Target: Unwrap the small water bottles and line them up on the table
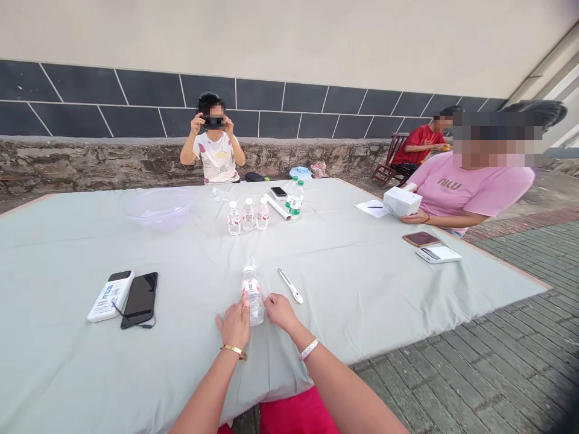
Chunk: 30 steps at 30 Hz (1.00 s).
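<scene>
Both hands hold a bottle on a tablecloth, apparently outdoors.

Both bare forearms angle in from below — the left hand and the right hand sit just apart, fingers curled downward, wrists low — neither hand raised.

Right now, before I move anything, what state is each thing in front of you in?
Plastic water bottle: tilted, held between both hands, label on.
Left hand: fingers on the bottle.
Right hand: fingertips against the bottle.
Utility knife: lying flat, untouched, blade not showing.
Black smartphone: lying flat, screen dark.
White power bank: lying flat beside the phone.
Three capped water bottles: standing upright.
</scene>
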Tool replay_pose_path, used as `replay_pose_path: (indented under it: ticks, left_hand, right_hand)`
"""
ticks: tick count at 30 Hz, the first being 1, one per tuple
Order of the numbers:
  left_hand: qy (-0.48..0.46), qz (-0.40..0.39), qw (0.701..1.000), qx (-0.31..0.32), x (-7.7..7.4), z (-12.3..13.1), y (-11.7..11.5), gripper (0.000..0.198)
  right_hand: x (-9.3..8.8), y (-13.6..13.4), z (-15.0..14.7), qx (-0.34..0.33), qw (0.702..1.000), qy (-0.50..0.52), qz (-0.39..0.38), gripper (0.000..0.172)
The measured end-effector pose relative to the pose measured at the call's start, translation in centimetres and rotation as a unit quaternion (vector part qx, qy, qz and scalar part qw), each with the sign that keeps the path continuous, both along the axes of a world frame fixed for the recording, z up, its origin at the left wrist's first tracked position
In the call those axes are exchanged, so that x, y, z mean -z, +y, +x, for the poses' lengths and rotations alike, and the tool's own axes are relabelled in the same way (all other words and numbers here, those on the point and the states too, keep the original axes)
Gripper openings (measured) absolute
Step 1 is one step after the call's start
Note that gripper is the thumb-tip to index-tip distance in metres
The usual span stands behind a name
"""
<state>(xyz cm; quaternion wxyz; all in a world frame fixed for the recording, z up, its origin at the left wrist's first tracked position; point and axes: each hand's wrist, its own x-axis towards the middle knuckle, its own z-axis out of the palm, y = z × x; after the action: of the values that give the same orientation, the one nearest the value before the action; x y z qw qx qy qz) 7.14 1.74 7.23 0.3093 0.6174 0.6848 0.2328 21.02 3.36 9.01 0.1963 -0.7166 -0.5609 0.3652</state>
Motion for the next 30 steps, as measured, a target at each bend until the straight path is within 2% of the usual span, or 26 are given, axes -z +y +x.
replay_pose_path:
  ticks: [4, 7, 12, 14, 18, 21, 24, 27, 30]
  left_hand:
    - [0.03, -0.046, 0.998, -0.007, -1.4, -0.7, 1.3, 0.059]
    - [0.041, -0.087, 0.995, -0.017, -2.4, -1.7, 2.7, 0.068]
    - [0.088, -0.115, 0.989, -0.013, -2.7, -2.9, 3.7, 0.069]
    - [0.08, -0.124, 0.989, -0.014, -2.6, -3.3, 3.8, 0.064]
    - [0.073, -0.117, 0.99, -0.023, -2.6, -4.4, 3.8, 0.058]
    - [0.085, -0.075, 0.993, -0.04, -2.7, -5.8, 3.7, 0.053]
    - [0.059, -0.044, 0.997, -0.039, -2.6, -6.6, 3.6, 0.05]
    - [0.046, -0.043, 0.998, -0.027, -2.0, -6.6, 3.3, 0.051]
    - [0.051, -0.04, 0.998, -0.01, -1.0, -6.3, 3.1, 0.068]
  right_hand:
    - [0.6, -0.5, 0.0, 0.0, 0.996, 0.085, 0.019, 0.027]
    - [0.5, -0.5, -1.0, -0.011, 0.982, 0.182, 0.05, 0.025]
    - [-0.3, -0.3, -1.8, -0.015, 0.962, 0.259, 0.087, 0.023]
    - [-0.6, -0.1, -1.0, 0.0, 0.972, 0.219, 0.084, 0.023]
    - [-0.6, 0.1, 1.8, 0.013, 0.999, 0.033, 0.033, 0.025]
    - [-0.3, 0.0, 3.6, 0.02, 0.999, -0.042, 0.017, 0.021]
    - [-0.1, -0.2, 4.7, 0.011, 0.991, -0.13, 0.016, 0.008]
    - [-0.7, -0.3, 5.2, -0.027, 0.976, -0.215, 0.033, 0.03]
    - [-2.3, -0.4, 4.6, -0.031, 0.963, -0.229, 0.135, 0.04]
